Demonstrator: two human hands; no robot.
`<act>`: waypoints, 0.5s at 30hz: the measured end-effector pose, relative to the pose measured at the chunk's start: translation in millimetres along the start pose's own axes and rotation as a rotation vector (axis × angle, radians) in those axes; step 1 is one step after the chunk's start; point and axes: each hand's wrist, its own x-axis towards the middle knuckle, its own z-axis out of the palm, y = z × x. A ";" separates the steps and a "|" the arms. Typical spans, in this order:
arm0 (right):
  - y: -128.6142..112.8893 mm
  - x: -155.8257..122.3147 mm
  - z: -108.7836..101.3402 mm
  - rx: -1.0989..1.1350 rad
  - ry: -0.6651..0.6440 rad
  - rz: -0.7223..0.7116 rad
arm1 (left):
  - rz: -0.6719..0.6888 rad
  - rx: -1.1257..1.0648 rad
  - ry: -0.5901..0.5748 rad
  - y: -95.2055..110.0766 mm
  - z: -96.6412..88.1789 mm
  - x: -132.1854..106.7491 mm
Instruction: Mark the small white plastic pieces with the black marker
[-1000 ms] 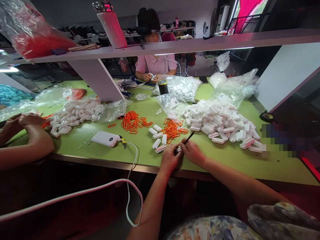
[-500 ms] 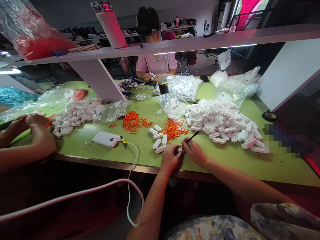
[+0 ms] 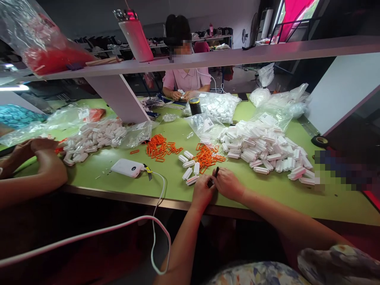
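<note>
My left hand [image 3: 203, 191] is closed near the front edge of the bench, its fingertips pinched on a small white plastic part that is mostly hidden now. Pressed up against it, my right hand [image 3: 229, 184] grips a thin black stick-like tool [image 3: 217, 171], which stands nearly upright. The tool's lower end disappears between the fingers. Just beyond the hands lies a pile of orange rectangular frames [image 3: 205, 156]. Several white plastic housings [image 3: 187, 173] rest left of that pile, close to my left hand.
A big heap of white housings [image 3: 261, 146] covers the right side. A white power bank [image 3: 126, 168] with a cable lies left, near another orange pile [image 3: 160, 146]. A shelf [image 3: 225, 55] spans above. Co-workers' hands [image 3: 41, 152] are at left and across the bench.
The black tool has swung from a slant toward the right to nearly upright. My right hand has turned and closed in on my left, covering the white part. The view has shifted slightly.
</note>
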 end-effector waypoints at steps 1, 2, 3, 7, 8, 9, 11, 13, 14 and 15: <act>-0.6 0.6 1.3 -0.028 -0.007 -0.018 | 0.003 0.006 0.004 -0.2 0.4 0.3; -0.7 0.7 2.8 -0.046 -0.004 -0.026 | 0.008 0.012 0.007 -0.3 0.8 0.6; -0.2 0.5 4.3 -0.051 0.006 -0.030 | 0.010 0.016 0.014 -0.3 1.1 0.9; 5.6 -4.1 9.4 0.024 0.112 0.009 | 0.027 0.003 0.020 -0.3 2.0 1.5; 7.3 -5.7 9.9 0.058 0.135 0.016 | 0.025 -0.008 0.016 -0.4 2.1 1.4; 8.8 -7.1 10.0 0.090 0.151 0.022 | 0.024 -0.016 0.014 -0.6 2.2 1.3; 11.3 -9.4 9.3 0.146 0.169 0.047 | 0.029 -0.017 0.021 -1.1 2.6 1.3; 12.8 -10.5 7.9 0.184 0.172 0.074 | 0.046 -0.013 0.032 -1.7 2.9 1.9; 13.2 -10.6 7.1 0.195 0.171 0.082 | 0.055 -0.011 0.037 -1.9 2.9 2.3; 13.4 -10.5 6.1 0.201 0.169 0.083 | 0.065 -0.010 0.041 -2.1 2.8 2.6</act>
